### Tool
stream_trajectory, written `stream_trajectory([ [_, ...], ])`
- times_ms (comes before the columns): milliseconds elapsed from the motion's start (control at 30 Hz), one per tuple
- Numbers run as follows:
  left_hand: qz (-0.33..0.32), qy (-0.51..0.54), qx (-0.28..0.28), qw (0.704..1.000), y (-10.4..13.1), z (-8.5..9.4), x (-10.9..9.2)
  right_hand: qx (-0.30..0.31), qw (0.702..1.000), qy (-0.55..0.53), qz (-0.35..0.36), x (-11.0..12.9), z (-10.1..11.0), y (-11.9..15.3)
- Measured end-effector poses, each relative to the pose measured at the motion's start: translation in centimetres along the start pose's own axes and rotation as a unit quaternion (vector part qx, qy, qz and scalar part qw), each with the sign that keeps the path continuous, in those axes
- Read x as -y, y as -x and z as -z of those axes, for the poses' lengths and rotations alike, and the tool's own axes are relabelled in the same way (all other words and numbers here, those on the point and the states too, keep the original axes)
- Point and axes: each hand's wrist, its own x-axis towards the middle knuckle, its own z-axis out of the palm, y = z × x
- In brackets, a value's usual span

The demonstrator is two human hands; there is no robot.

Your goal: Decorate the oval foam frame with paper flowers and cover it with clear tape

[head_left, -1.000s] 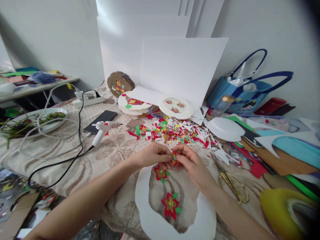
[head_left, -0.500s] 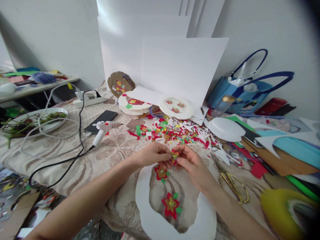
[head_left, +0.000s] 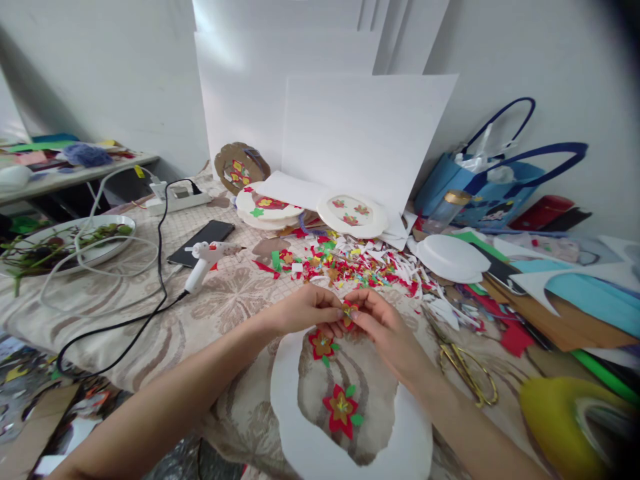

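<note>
Left hand (head_left: pixel 311 310) and right hand (head_left: pixel 384 325), centre of frame: fingers pinching one layered red-gold flower (head_left: pixel 349 309) from opposite sides, apparently for steadiness.

The held flower (head_left: pixel 348 320) and ring (head_left: pixel 295 433) are looking matt and papery, the scissors (head_left: pixel 457 357) are gleaming like metal, and the tape (head_left: pixel 547 413) is showing smooth, plastic-like gloss

Wall (head_left: pixel 135 60): pale grey. Table (head_left: pixel 240 293): patterned, cloth-covered. Side table (head_left: pixel 143 162): left, cluttered. Floor (head_left: pixel 180 460): littered, lower left. Light: diffuse.
</note>
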Motion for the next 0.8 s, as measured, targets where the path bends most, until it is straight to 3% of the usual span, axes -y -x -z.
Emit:
stream_trajectory([
  [367,-0.002,-0.001,0.009,1.0,-0.17,0.03,0.24,-0.043,0.999,-0.007,-0.029,0.3,-0.37,-0.05],
  [800,0.001,0.005,-0.001,1.0,-0.13,-0.01,0.21,-0.002,1.0,-0.02,-0.009,-0.25,-0.12,0.09],
])
